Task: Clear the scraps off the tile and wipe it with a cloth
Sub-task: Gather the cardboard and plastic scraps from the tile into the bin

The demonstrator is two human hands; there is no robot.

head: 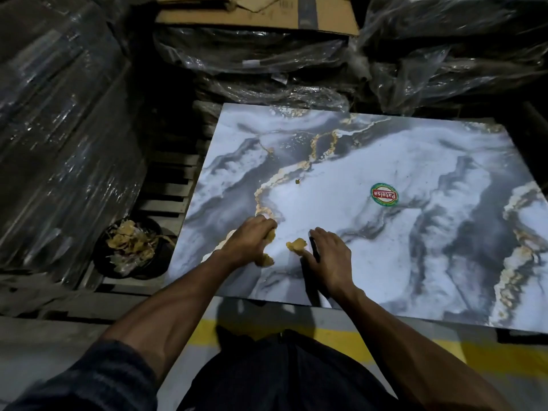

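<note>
Both hands down on the marbled tile, gathering scraps.

The left hand (250, 240) curls around yellowish scraps (268, 259) at the tile (385, 238) near edge; the right hand (329, 256) lies flat, fingers straight, a loose lump (296, 244) between them. Further off, a small crumb (297, 181), a round sticker (384, 194). Left of the grip, off the tile, a dark bowl (133, 250) holds scraps.

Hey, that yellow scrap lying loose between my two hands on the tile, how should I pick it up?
Pinch the yellow scrap across its lumpy middle from straight above. It lies low on the flat tile, so sideways fingers would only push it along. The right hand is nearest.
</note>
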